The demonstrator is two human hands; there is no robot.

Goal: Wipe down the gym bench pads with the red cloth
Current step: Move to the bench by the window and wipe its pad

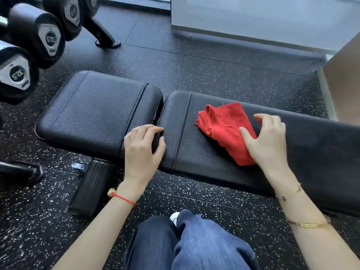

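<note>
A black leather gym bench lies across the view in two parts: a short seat pad (93,112) on the left and a long back pad (194,152) on the right, with a narrow gap between them. A folded red cloth (224,125) lies flat on the back pad. My right hand (266,141) rests on the cloth's right edge, thumb pressing on it and fingers spread above the pad. My left hand (142,149) grips the near corner of the seat pad, fingertips curled into the gap.
Black dumbbells (37,36) on a rack stand at the far left, with a rack foot (107,42) on the speckled rubber floor. The bench's black base foot (91,188) sits below the seat pad. A white wall base (253,36) runs behind. My jeans-clad legs (191,244) are in front.
</note>
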